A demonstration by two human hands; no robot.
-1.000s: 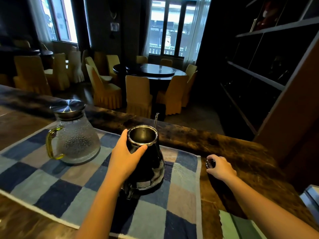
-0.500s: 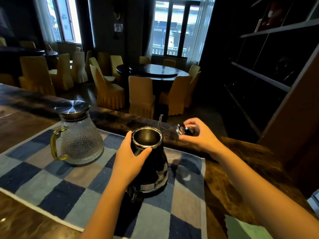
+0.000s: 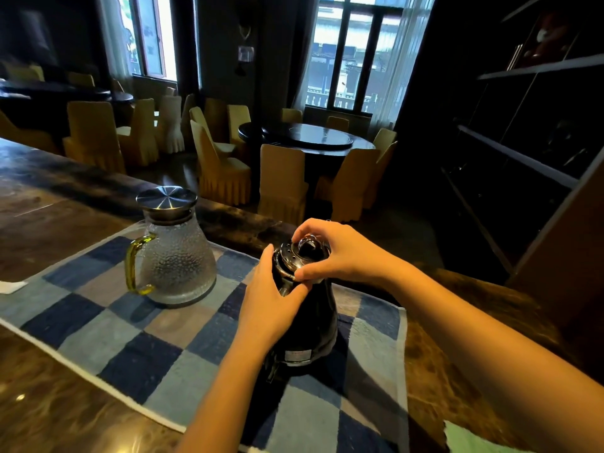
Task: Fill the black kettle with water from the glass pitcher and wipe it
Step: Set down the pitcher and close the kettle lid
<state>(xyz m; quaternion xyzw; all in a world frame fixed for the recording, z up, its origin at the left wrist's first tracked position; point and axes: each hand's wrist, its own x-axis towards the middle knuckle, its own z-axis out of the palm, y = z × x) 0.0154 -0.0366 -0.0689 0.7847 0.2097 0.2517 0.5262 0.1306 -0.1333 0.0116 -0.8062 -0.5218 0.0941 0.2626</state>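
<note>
Gripping the black kettle by its neck, the left hand steadied it while the right hand pinched the lid at its mouth; seated crooked, the lid could slip. The glass pitcher stood left of both hands.

Glossy black kettle, dimpled glass pitcher, woven checked cloth.

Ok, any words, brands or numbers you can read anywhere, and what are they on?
No text can be read.
Pale label low on the kettle: print too blurred.
Small card hung far in the background: too small to read.
</note>
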